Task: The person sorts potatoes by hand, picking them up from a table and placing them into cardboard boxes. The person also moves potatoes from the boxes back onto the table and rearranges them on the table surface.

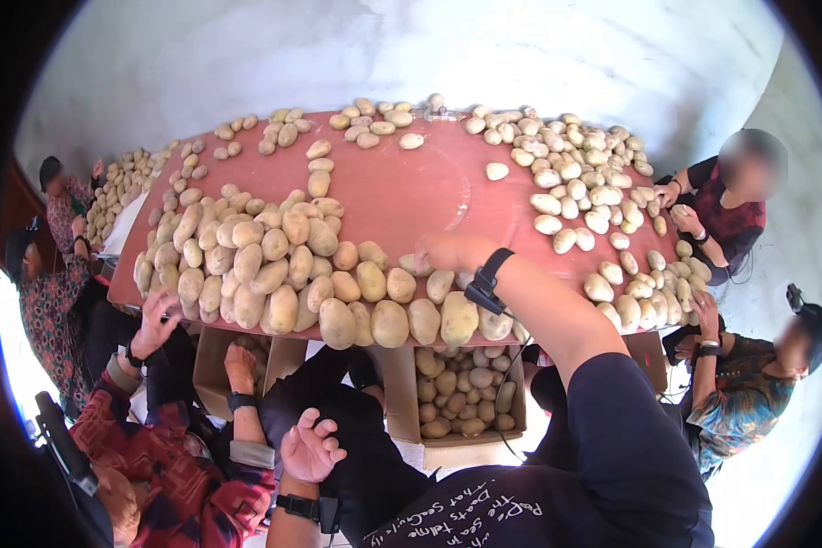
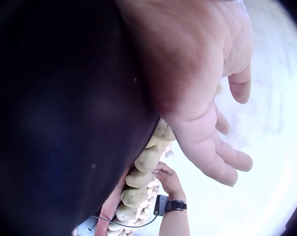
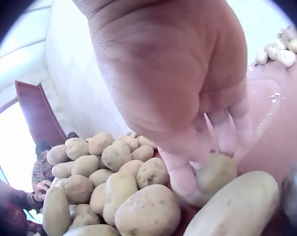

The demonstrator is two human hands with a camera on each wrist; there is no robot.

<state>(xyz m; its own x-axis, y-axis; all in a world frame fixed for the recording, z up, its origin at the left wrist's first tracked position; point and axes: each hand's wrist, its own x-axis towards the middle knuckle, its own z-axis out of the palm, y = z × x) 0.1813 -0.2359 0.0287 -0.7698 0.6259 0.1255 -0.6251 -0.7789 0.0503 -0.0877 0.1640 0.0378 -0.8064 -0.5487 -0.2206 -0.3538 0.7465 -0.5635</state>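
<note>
My right hand (image 1: 447,252) reaches over the near part of the red table. In the right wrist view its thumb and fingers close round a small potato (image 3: 217,173), partly hidden behind the thumb. A larger potato (image 3: 239,209) lies right beside that one. My left hand (image 1: 310,447) is low in front of my body, palm up, its fingers loosely bent with nothing in them. The left wrist view also shows this empty hand (image 2: 197,83), next to dark cloth. A row of large potatoes (image 1: 390,324) lines the table's near edge.
A big heap of potatoes (image 1: 247,265) lies left on the red table (image 1: 411,201), with another spread (image 1: 566,173) at right. Below the near edge stands a cardboard box (image 1: 475,440) of potatoes. Several other people sit around; one's hand (image 1: 158,320) is by the left heap.
</note>
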